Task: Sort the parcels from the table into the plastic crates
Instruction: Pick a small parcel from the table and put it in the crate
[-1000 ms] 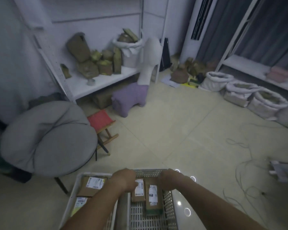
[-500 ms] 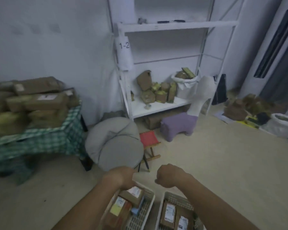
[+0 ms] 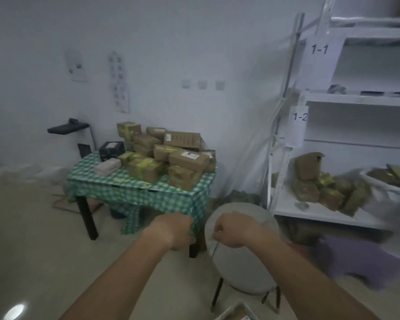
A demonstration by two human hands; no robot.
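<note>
Head view gives me both grips raised in front: the left hand (image 3: 174, 230) and the right hand (image 3: 234, 229) are each curled into a fist with nothing in them, side by side and apart. Beyond them the parcels (image 3: 171, 155) sit piled on the green-checked counter (image 3: 134, 192), while a grey round chair (image 3: 243, 257) stands just right of it below the right fist, beside the white shelf unit (image 3: 328, 213).

Crate (image 3: 237, 312): cut by bottom edge, only a corner shows
Parcel labels (image 3: 187, 154): too small to read
Wall sheets (image 3: 119, 82): print blurred
Purple shape (image 3: 365, 259): motion-smeared, possibly a stool
Shelf sack (image 3: 388, 188): blurred, clipped at right edge
</note>
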